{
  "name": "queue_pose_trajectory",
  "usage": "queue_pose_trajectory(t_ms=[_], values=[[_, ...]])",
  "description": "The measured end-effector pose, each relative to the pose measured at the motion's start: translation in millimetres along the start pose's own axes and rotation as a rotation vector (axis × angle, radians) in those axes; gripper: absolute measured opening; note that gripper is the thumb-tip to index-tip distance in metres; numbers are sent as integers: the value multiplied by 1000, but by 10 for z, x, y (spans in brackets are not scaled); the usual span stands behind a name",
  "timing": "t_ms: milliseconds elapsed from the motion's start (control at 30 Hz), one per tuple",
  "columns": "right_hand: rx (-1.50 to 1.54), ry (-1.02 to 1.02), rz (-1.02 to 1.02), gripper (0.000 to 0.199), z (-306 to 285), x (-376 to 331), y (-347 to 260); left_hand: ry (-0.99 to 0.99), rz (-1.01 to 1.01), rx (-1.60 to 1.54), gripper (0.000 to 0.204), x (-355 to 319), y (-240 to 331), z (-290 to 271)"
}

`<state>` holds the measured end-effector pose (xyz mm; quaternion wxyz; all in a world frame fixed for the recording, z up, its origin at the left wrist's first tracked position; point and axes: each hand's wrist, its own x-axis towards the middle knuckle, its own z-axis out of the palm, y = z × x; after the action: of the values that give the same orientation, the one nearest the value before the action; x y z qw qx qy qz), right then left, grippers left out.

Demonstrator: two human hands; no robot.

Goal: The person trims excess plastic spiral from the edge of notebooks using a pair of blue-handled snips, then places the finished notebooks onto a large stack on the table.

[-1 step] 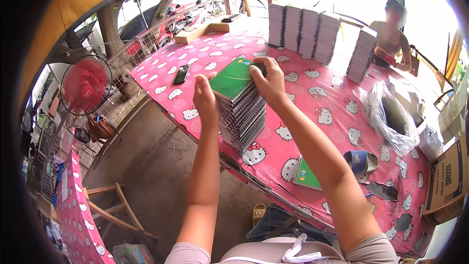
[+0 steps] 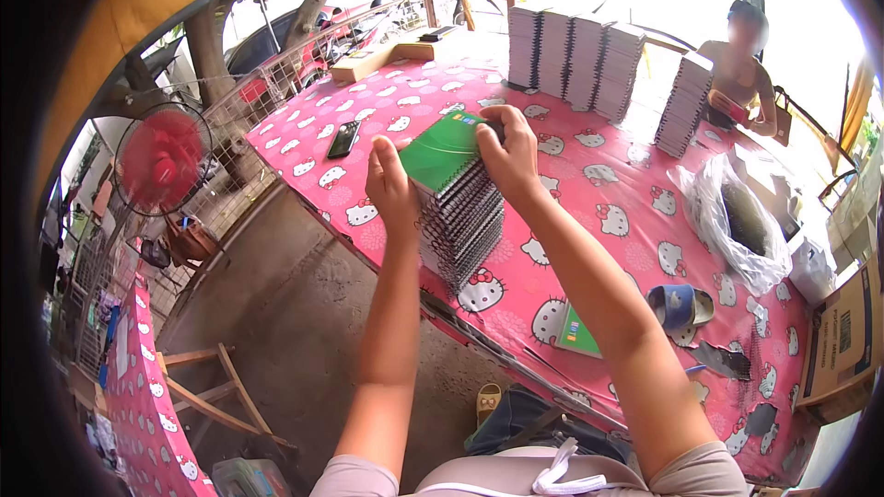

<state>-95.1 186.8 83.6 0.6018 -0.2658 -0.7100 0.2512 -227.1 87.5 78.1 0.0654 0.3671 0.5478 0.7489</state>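
Observation:
A tall stack of spiral-bound notebooks [image 2: 460, 230] stands near the table's front edge, its black coils facing me. On top lies a notebook with a green cover [image 2: 438, 155]. My left hand [image 2: 391, 186] presses against the stack's left side near the top, its other fingers partly hidden behind it. At the upper right corner, my right hand [image 2: 509, 149] grips the stack, thumb over the top edge and fingers round the far side. Another green notebook [image 2: 578, 335] lies flat on the table, partly covered by my right forearm.
Several tall notebook stacks [image 2: 573, 60] stand at the back, with one separate stack [image 2: 684, 106] near a seated person [image 2: 741, 74]. A phone [image 2: 343, 140] lies left on the pink table. At right are a plastic bag [image 2: 737, 221], a blue tape roll [image 2: 672, 306] and a cardboard box [image 2: 840, 340].

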Motion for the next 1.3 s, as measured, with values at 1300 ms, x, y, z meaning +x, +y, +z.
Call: queue_pose_trajectory(t_ms=[1300], values=[[-570, -116, 132, 38, -2793, -2620, -243, -853, 413, 327, 19, -2628, 257, 665]])
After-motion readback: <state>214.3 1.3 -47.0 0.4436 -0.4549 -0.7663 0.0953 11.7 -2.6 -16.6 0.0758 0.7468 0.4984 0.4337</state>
